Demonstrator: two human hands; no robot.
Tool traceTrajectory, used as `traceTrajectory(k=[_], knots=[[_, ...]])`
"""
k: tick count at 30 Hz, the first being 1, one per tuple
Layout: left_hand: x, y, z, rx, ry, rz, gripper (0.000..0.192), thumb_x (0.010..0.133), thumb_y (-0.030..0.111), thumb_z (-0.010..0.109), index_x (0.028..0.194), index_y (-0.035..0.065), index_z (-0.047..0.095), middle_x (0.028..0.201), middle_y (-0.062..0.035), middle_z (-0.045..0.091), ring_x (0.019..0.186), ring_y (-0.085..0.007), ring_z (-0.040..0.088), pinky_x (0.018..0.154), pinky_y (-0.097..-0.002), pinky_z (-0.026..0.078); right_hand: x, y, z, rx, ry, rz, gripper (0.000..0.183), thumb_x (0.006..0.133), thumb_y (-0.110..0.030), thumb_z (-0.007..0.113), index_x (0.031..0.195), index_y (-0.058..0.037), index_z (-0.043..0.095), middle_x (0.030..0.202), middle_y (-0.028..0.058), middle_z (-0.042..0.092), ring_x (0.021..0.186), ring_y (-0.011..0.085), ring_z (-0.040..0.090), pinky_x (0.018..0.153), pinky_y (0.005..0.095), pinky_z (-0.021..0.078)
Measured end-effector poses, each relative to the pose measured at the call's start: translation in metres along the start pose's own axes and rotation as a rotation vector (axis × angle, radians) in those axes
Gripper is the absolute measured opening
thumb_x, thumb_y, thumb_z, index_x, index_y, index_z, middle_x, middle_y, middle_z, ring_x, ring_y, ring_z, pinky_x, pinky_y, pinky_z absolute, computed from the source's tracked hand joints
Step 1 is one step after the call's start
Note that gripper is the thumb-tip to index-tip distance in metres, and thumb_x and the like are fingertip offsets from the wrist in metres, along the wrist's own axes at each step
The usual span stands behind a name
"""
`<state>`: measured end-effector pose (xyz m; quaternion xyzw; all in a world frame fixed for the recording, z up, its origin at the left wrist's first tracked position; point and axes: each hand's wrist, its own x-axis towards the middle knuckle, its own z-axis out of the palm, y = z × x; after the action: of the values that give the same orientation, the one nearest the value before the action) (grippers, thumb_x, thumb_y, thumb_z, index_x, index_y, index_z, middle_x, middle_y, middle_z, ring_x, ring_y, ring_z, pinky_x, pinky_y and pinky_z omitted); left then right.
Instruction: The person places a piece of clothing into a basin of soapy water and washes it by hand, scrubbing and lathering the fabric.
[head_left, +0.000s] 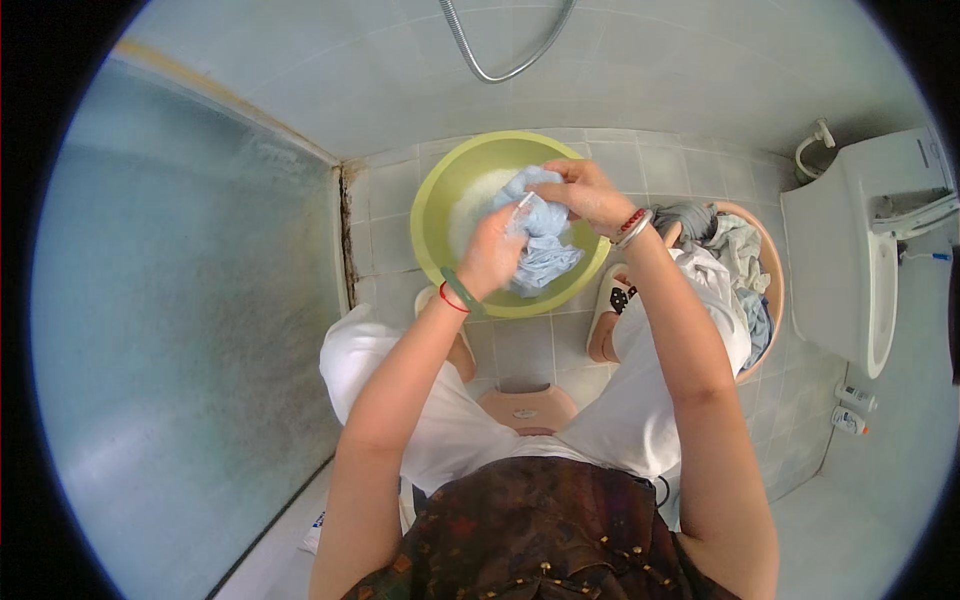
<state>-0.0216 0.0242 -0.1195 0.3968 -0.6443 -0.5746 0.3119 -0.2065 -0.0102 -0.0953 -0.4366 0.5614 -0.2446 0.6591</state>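
Observation:
A light blue garment (546, 259) is bunched up over a yellow-green plastic basin (431, 225), its lower folds hanging inside. Whitish, sudsy water (469, 214) shows in the basin. My left hand (493, 247), with a green bangle and a red cord at the wrist, grips the garment from the near left side. My right hand (589, 196), wearing red beads and a silver bangle, pinches its upper right part. Between the hands, a narrow white strip (527, 201) stands out on the cloth; what it is I cannot tell.
Right of my leg, a peach-coloured basket (776, 292) holds piled clothes (739, 244). A white washbasin (832, 247) is farther right, with two bottles (850, 420) near the wall. I sit on a pink plastic stool (529, 409). Glass panel (187, 285) at left; shower hose (491, 77) above.

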Motion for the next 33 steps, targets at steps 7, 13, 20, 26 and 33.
traceTrajectory(k=[7,13,20,26,33], knots=[[0.016,0.023,-0.006,-1.296,0.195,-0.275,0.036,0.085,0.024,0.043,0.107,-0.0024,0.054,0.106,-0.0121,0.058,0.098,-0.0249,0.057,0.090,-0.0373,0.044,-0.009,-0.008,0.008,0.537,0.120,-0.506,0.023,0.075,-0.003,0.065,0.095,-0.0062,0.054,0.088,0.0039,0.059,0.078,0.0135,0.057,0.068,0.0260,0.0463],[0.023,-0.025,-0.009,-1.168,0.072,-0.257,0.047,0.090,0.052,0.043,0.090,0.0078,0.057,0.091,-0.0040,0.059,0.087,-0.0147,0.056,0.076,-0.0329,0.047,-0.030,-0.005,0.089,-0.747,0.426,-1.134,0.019,0.070,-0.008,0.067,0.072,-0.0059,0.048,0.071,0.0070,0.057,0.068,0.0222,0.057,0.060,0.0297,0.0481],[0.030,0.002,0.025,-0.968,0.345,-0.308,0.037,0.094,0.046,0.041,0.097,0.0097,0.049,0.084,0.0010,0.054,0.077,-0.0087,0.052,0.064,-0.0275,0.046,-0.002,0.012,0.067,-0.891,0.822,-0.716,0.031,0.086,-0.022,0.050,0.059,-0.0066,0.058,0.052,0.0145,0.056,0.042,0.0280,0.054,0.039,0.0389,0.0419],[0.025,-0.004,0.022,-0.930,0.199,-0.218,0.035,0.094,0.041,0.043,0.103,0.0070,0.047,0.082,0.0019,0.048,0.071,-0.0087,0.048,0.064,-0.0277,0.044,-0.002,0.016,0.059,-0.794,0.733,-0.596,0.037,0.088,-0.027,0.045,0.060,-0.0066,0.060,0.058,0.0193,0.058,0.049,0.0349,0.057,0.046,0.0424,0.0447],[0.017,0.002,0.011,0.140,0.307,0.106,0.033,0.091,0.022,0.048,0.113,-0.0030,0.048,0.099,-0.0153,0.058,0.089,-0.0199,0.055,0.084,-0.0333,0.043,0.000,0.020,0.039,-0.399,0.543,-0.245,0.043,0.086,-0.041,0.048,0.076,-0.0027,0.065,0.072,0.0210,0.063,0.069,0.0323,0.062,0.063,0.0381,0.0494]])
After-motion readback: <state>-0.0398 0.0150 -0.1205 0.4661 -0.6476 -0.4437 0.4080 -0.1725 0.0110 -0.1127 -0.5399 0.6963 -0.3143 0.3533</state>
